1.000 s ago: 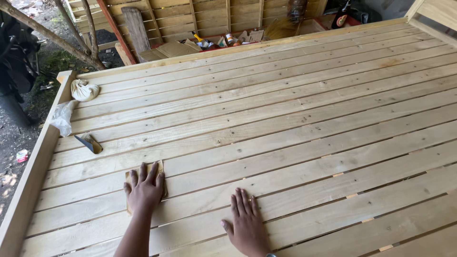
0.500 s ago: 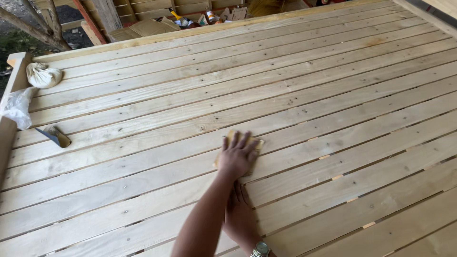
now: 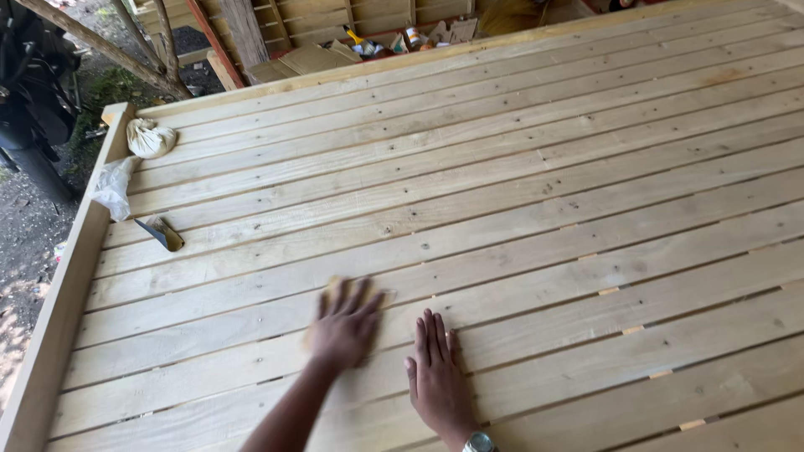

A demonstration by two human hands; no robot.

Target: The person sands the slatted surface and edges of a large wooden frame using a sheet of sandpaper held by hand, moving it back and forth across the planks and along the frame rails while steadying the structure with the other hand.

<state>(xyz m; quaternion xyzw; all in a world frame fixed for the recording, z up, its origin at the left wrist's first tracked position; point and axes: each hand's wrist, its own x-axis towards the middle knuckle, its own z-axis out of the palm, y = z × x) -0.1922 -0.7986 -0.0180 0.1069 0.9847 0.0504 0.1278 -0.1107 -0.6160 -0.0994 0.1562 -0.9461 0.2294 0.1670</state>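
Observation:
A wide platform of pale wooden planks fills the head view. My left hand lies palm down on a plank near the front, blurred by motion, pressing a tan sheet of sandpaper whose edge shows past the fingertips. My right hand rests flat on the boards just to its right, fingers stretched forward and holding nothing. A wristwatch sits on that wrist at the bottom edge.
A white cloth bundle, a crumpled plastic bag and a small dark folded piece lie near the left side board. Cardboard and cans sit beyond the far edge. A dark vehicle stands far left.
My left hand slid right across the planks with the sandpaper, over my right hand, then came back to the left. My right hand stayed flat on the wood.

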